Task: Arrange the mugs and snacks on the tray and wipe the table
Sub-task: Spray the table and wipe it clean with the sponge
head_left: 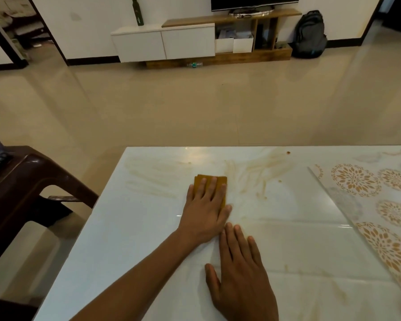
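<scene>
**On the white table, two flat hands and a yellow cloth**

On the near part of the white table (134, 239), the right hand (241, 274) lies flat. Its fingers are straight and a little spread, and its palm is down on the tabletop. It holds nothing.

Just past it is the left hand (206, 212). This arm comes in from the lower left and crosses in front of the body. The hand is flat too, with its fingers straight and close together. It presses down on a folded yellow cloth (200, 181). The fingertips of the right hand are very near the thumb side of the left hand.

The cloth lies flat on the table, near the middle, under the left fingers. Only its far edge and corners stick out.

Beyond the cloth, the tabletop has pale brown smears (255, 172) and a few small brown spots close to the far edge. On the right side of the table lies a clear mat with orange flower shapes (357, 181).

To the left of the table stands a dark brown chair (21, 181).

Far away, past the shiny floor, there is a low white and wood cabinet (171, 42) by the wall. A dark bottle (138, 12) stands on it. A dark backpack (310, 35) leans to its right.
</scene>
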